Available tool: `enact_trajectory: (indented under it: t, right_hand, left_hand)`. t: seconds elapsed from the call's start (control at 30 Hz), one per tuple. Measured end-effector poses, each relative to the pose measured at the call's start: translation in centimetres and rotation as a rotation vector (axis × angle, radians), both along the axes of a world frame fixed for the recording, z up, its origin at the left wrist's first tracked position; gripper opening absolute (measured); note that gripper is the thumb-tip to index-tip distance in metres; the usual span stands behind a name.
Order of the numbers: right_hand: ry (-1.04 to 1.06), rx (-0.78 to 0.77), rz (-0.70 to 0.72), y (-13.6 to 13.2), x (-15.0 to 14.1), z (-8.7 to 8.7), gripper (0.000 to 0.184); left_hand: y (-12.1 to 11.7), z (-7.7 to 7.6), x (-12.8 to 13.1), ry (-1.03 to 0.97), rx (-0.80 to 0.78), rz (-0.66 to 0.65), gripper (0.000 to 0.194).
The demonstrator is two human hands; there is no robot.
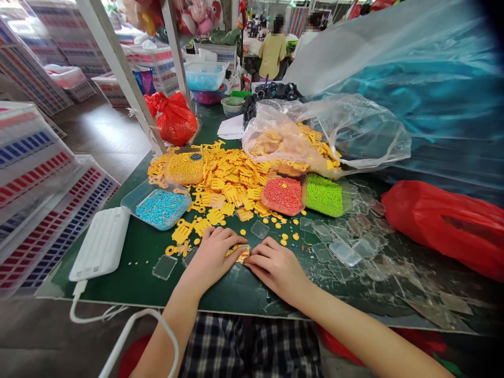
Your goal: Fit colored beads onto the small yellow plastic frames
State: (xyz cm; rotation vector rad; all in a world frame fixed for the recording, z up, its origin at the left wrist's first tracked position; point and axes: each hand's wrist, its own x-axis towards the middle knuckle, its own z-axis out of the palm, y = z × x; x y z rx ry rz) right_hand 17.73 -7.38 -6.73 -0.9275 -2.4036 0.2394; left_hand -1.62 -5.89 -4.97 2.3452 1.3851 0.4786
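Pressing hands: the left hand (210, 257) and the right hand (275, 268) are resting on the table and are coming together, palms downward.

Left fingers (230, 236): they are lying close together, gently curved, and their tips are pointing to the right, against the piece.

Right fingers (255, 253): they are also staying close together, not spread, and their tips are pointing to the left, against the other side of the piece.

Pinching: the fingers are covering the edges, so I cannot tell if they are really pinching it or only touching it.

Held thing: a small yellow piece (238, 253) is lying between both sets of fingertips, touching them, and its middle is showing in the gap.

Ahead of the fingers: a big heap of yellow plastic pieces (232, 184) is spreading over the green work mat (134, 252), with a tray of blue beads (161, 209), a tray of yellow beads (185, 168), a tray of red beads (282, 195) and a tray of green beads (325, 195) sitting around it.

Just ahead of the right fingers: a clear plastic square (260, 229) is lying flat.

Left of the left fingers: a white power bank (101, 244) is lying on the mat, well apart.

Farther ahead: a clear plastic bag (283, 139) is lying on the heap, and a co-worker (272, 55) is standing in the distance.
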Motion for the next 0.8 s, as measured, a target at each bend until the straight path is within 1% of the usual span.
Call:
enact_trajectory:
  t: [0.23,0.4,0.8]
  right_hand:
    - [0.134,-0.054,-0.042,0.07,-0.34,-0.39,0.013]
    - [0.110,-0.047,-0.029,0.07,-0.11,-0.42,0.016]
    - [0.019,-0.001,-0.036,0.01,0.05,-0.55,0.022]
  left_hand:
    - [-0.01,-0.05,0.12,0.000,-0.009,-0.029,0.014]
    - [0.09,-0.14,0.07,0.004,-0.005,-0.025,0.014]
    - [-0.12,0.24,-0.05,0.007,-0.015,-0.006,0.014]
